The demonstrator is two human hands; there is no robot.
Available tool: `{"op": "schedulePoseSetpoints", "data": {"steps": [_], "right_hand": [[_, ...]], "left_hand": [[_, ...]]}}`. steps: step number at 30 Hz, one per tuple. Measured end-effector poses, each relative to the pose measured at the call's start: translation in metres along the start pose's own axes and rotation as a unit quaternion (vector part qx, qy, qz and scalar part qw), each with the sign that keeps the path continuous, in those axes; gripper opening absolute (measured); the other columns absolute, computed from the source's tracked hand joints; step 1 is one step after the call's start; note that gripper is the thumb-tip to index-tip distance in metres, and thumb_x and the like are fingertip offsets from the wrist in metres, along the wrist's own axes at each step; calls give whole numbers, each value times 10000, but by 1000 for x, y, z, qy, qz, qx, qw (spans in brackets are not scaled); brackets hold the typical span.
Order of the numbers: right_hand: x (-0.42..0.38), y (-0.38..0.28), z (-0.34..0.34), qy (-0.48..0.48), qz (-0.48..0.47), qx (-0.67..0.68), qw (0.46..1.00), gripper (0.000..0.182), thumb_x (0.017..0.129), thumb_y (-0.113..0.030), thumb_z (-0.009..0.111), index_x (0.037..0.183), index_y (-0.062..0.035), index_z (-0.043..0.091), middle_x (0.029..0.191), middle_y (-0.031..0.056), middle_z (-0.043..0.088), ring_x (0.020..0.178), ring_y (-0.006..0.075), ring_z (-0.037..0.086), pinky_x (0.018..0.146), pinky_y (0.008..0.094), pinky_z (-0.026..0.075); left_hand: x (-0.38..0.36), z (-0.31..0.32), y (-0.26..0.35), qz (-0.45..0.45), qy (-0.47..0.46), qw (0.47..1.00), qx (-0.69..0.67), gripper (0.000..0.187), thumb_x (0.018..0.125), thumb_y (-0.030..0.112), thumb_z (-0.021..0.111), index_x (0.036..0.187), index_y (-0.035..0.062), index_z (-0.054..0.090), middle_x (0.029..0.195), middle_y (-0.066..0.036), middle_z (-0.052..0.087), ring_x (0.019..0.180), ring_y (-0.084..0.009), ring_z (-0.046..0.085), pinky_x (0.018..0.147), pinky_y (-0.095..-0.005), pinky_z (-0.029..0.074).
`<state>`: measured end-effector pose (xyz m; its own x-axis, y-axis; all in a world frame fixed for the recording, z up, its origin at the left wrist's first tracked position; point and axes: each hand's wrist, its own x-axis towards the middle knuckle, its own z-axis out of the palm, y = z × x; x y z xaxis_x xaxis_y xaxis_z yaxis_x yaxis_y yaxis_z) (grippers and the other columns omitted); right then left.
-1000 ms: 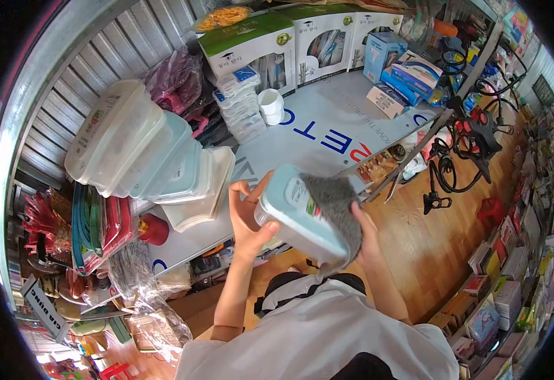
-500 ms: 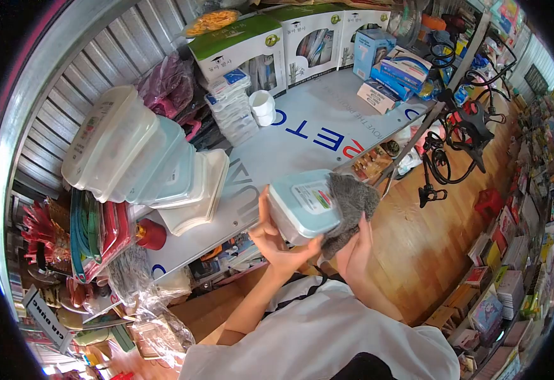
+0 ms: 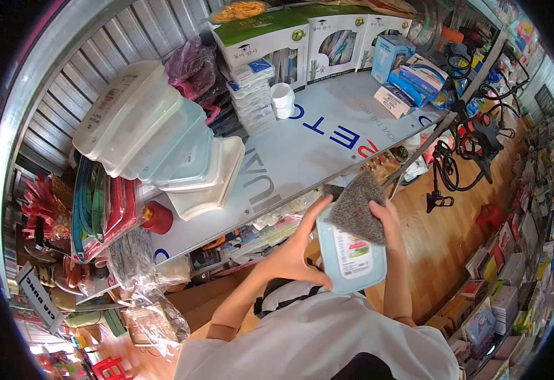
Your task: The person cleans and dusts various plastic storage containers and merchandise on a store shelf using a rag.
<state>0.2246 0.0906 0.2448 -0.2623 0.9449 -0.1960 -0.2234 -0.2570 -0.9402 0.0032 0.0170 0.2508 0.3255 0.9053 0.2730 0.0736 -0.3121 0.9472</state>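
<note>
Beside the shelf (image 3: 277, 171), my left grip (image 3: 294, 254) spread wide, clamped around a blue-lidded container (image 3: 353, 269), my right grip (image 3: 389, 227) pinching grey cloth (image 3: 360, 209) against it.

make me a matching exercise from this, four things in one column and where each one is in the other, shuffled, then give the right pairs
Things
1. grey cloth
2. stacked containers
3. white cups
4. handheld container

Places
A. between the thumb and fingers of the left hand
B. on the shelf, in front of the green-and-white boxes
C. over part of a lid, at the right hand
D. piled beside the corrugated metal wall

Right pairs: 1-C, 2-D, 3-B, 4-A
</note>
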Motion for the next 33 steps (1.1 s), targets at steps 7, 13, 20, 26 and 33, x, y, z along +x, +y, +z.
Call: {"op": "schedulePoseSetpoints", "data": {"steps": [7, 13, 20, 26, 33], "right_hand": [[-1, 13, 11, -95, -70, -48, 992, 364, 996, -250, 509, 1235, 22, 551, 1128, 57, 613, 1010, 117, 545, 881, 273, 434], [-4, 35, 30, -55, -114, 72, 989, 378, 999, -227, 483, 1258, 45, 529, 1196, 108, 604, 1050, 164, 579, 924, 308, 445], [-26, 39, 36, -104, -166, -130, 972, 278, 1005, -209, 472, 1029, 30, 612, 854, 32, 605, 797, 109, 549, 728, 290, 455], [-42, 48, 29, -96, -104, -92, 986, 312, 1011, -264, 456, 1089, 12, 579, 889, 22, 584, 797, 116, 542, 737, 281, 446], [0, 5, 45, -94, -13, 62, 994, 465, 1010, -347, 460, 1305, 12, 474, 1206, 67, 558, 1101, 140, 497, 963, 290, 383]], "left_hand": [[-2, 21, -17, -130, 257, 956, -53, 402, 947, 195, 620, 1245, -70, 570, 1108, -102, 655, 982, -123, 586, 880, -272, 467], [9, 13, -1, -40, 368, 927, -55, 401, 984, 227, 558, 1266, -59, 568, 1165, -135, 643, 1031, -138, 581, 922, -274, 440], [7, -19, 3, 24, 490, 871, -32, 394, 1009, 245, 501, 1244, -60, 582, 1208, -162, 628, 1066, -172, 583, 958, -302, 429], [7, -19, 9, 8, 475, 880, -4, 393, 1018, 261, 473, 1203, -58, 607, 1147, -142, 654, 1038, -175, 589, 942, -308, 441], [15, -1, 7, -24, 378, 925, -38, 336, 1012, 212, 491, 1148, -66, 621, 1131, -137, 663, 1023, -152, 585, 928, -282, 436]]}}
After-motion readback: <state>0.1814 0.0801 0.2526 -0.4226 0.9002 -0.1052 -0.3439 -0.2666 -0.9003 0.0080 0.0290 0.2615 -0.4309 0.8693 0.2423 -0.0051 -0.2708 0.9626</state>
